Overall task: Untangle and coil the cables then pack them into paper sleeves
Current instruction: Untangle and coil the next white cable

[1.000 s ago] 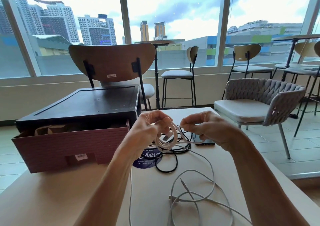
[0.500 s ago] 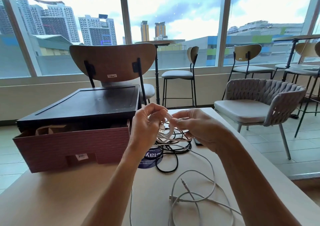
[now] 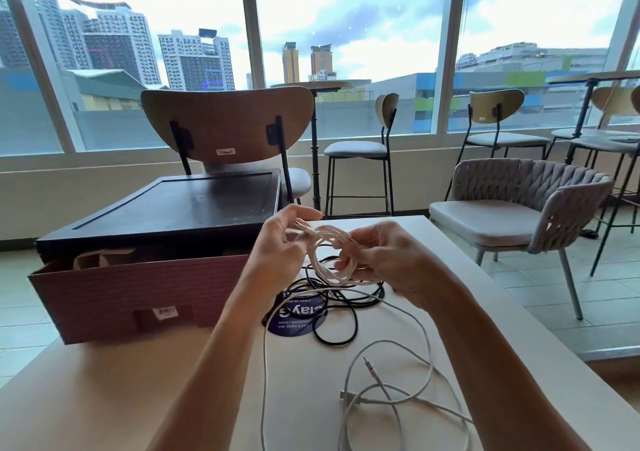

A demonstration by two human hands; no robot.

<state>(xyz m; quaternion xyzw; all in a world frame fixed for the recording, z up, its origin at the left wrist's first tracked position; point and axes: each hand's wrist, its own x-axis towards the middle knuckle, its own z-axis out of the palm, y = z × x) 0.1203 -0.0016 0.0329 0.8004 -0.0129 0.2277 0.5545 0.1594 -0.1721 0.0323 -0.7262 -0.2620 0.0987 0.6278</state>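
Observation:
A small coil of white cable [image 3: 327,255] hangs in the air between my hands, above the table. My left hand [image 3: 282,248] pinches its upper left part near a plug end. My right hand [image 3: 388,256] grips the coil's right side with curled fingers. Under the coil lies a tangle of black cable [image 3: 341,307] on the table. Loose white cables [image 3: 398,388] trail from the coil across the near table, with plug ends showing. Brown paper sleeves [image 3: 100,260] stand inside the pink cardboard box [image 3: 135,298] at the left.
A dark tray-like lid [image 3: 180,204] lies across the box top. A round blue sticker [image 3: 298,319] sits under the black cable. The table [image 3: 104,391] ends close on the right. Chairs and stools stand beyond, with a grey woven armchair [image 3: 526,208] at right.
My left hand has shifted from gripping the coil to pinching its upper left strand. The coil has turned and now sits more in my right hand.

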